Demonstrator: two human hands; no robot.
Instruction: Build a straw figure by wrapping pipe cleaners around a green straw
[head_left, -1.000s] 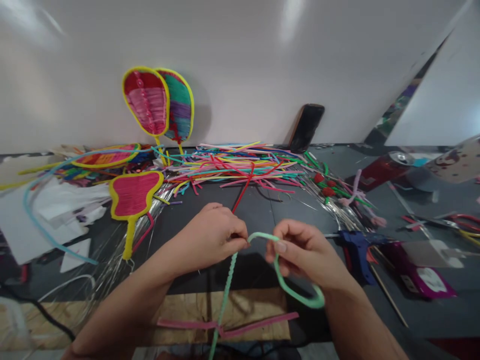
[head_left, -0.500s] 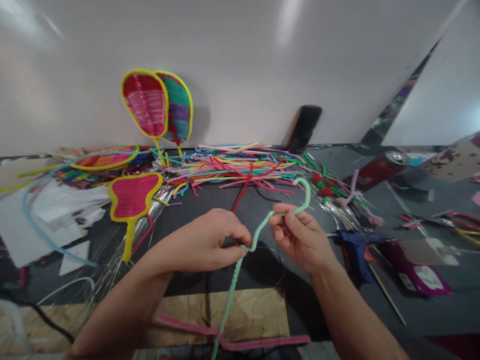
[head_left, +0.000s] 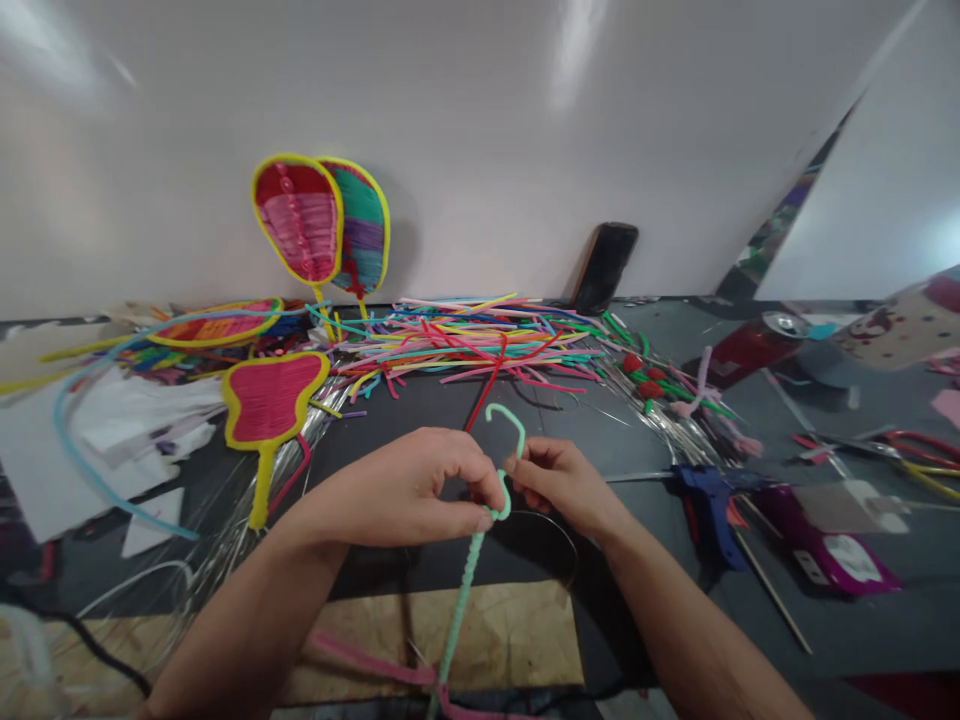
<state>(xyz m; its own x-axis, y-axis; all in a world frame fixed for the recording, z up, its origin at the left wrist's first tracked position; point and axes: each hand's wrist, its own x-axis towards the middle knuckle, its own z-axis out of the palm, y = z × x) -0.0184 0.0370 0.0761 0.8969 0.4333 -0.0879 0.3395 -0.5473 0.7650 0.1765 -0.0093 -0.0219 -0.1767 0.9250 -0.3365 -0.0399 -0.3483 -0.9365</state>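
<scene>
Between my hands is a mint-green pipe cleaner (head_left: 517, 430) with a hooked free end that curls up and to the left. Below my fingers it runs down as a tightly coiled green stem (head_left: 461, 600). My left hand (head_left: 435, 490) pinches the top of that stem between thumb and fingers. My right hand (head_left: 559, 480) grips the loose length with its fingertips, just right of the left fingers. Lower down, a pink pipe cleaner (head_left: 375, 660) crosses the stem, its right part cut off by the frame edge. A thin wire loop (head_left: 576, 555) hangs near the right hand.
Behind lies a heap of coloured pipe cleaners (head_left: 465, 345). A pink fan shape with yellow edging (head_left: 266, 400) is at left; two more paddles (head_left: 300, 225) lean on the wall. At right are a blue glue gun (head_left: 709, 510), scissors (head_left: 892, 445), a red can (head_left: 757, 350) and a phone (head_left: 606, 268).
My right hand has moved left and down, close to the left hand. The green pipe cleaner's loose end has swung left and now stands more upright. The left hand keeps its pinch.
</scene>
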